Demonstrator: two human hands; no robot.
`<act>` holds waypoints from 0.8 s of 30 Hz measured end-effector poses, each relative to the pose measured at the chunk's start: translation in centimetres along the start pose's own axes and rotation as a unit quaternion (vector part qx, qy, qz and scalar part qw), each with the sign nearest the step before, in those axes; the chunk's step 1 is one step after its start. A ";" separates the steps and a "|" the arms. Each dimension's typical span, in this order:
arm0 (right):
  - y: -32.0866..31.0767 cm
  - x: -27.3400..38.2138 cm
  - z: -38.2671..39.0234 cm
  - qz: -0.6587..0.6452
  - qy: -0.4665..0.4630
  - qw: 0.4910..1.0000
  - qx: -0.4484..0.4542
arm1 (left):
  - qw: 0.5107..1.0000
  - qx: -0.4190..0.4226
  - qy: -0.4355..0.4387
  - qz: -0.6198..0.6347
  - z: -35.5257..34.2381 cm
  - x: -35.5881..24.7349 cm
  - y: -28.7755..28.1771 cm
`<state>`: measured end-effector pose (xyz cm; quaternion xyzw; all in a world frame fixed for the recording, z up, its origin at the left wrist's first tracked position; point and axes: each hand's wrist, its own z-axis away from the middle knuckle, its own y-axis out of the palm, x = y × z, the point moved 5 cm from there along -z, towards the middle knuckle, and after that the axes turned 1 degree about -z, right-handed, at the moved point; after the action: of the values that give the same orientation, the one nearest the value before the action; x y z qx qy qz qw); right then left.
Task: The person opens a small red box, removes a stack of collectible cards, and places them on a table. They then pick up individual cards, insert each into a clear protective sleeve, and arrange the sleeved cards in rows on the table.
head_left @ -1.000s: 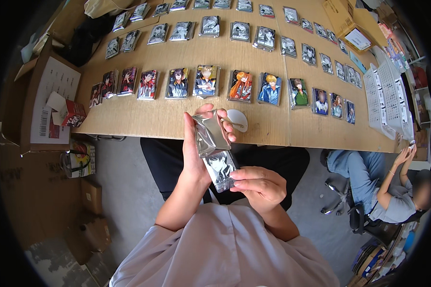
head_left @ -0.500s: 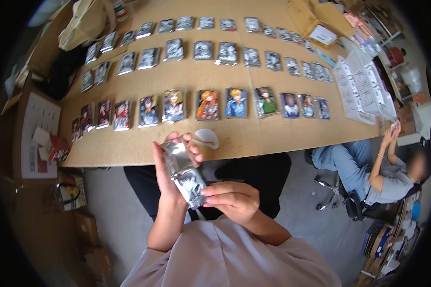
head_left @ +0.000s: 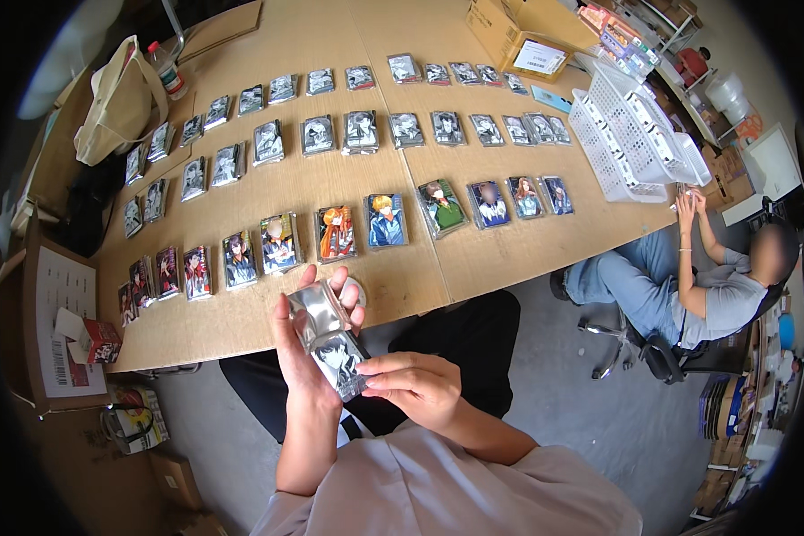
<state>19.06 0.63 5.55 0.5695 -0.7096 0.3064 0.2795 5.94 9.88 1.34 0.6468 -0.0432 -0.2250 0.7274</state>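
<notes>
My left hand (head_left: 301, 371) cradles a shiny silver foil packet (head_left: 317, 313), its fingers curled up around the far side. Against the packet's near end lies a black-and-white picture card (head_left: 337, 359), partly overlapping it. My right hand (head_left: 418, 386) pinches that card at its right edge between thumb and fingers. Both hands are above my lap, just in front of the table edge. Beyond them, a row of colour picture card stacks (head_left: 336, 233) runs across the table, with rows of black-and-white card stacks (head_left: 317, 134) farther back. A small pale round thing (head_left: 355, 291) is partly hidden behind my left fingers.
White perforated baskets (head_left: 612, 147) stand at the table's right end, near an open cardboard box (head_left: 518, 40). A cloth bag (head_left: 121, 103) and a bottle (head_left: 165, 71) are at the far left. To the right another person (head_left: 724, 286) sits, hands raised by the baskets.
My view has turned, so the table rows now slope and more of the table's far side shows. Both hands keep the packet and the card in nearly the same hold.
</notes>
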 end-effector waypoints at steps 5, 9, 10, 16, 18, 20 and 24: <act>-0.3 0.4 -0.3 0.027 -0.009 0.999 0.015 | 0.996 -0.065 -0.028 0.052 0.0 0.1 -1.3; -0.6 0.5 0.7 0.053 -0.004 0.998 -0.018 | 0.997 -0.044 -0.049 0.050 -0.4 0.9 -0.1; -0.8 0.4 0.9 0.047 0.001 0.998 -0.033 | 0.996 -0.030 -0.056 0.056 -0.6 1.2 0.2; -0.2 -1.4 2.6 -0.041 0.018 0.997 -0.066 | 0.996 -0.015 -0.079 0.041 -0.7 1.3 0.2; -0.2 -1.7 2.6 -0.055 0.026 0.996 -0.063 | 0.996 -0.002 -0.085 0.033 -0.7 1.3 0.3; -0.2 -1.8 2.5 -0.038 0.034 0.998 -0.035 | 0.996 0.013 -0.080 0.023 -0.9 1.1 0.1; 0.4 -1.3 2.1 -0.028 0.049 0.998 -0.018 | 0.995 0.032 -0.082 0.040 -0.9 0.8 -0.1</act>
<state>18.77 -0.11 3.15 0.5684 -0.6843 0.3127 0.3329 6.92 10.38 0.90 0.6465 -0.1359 -0.2465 0.7091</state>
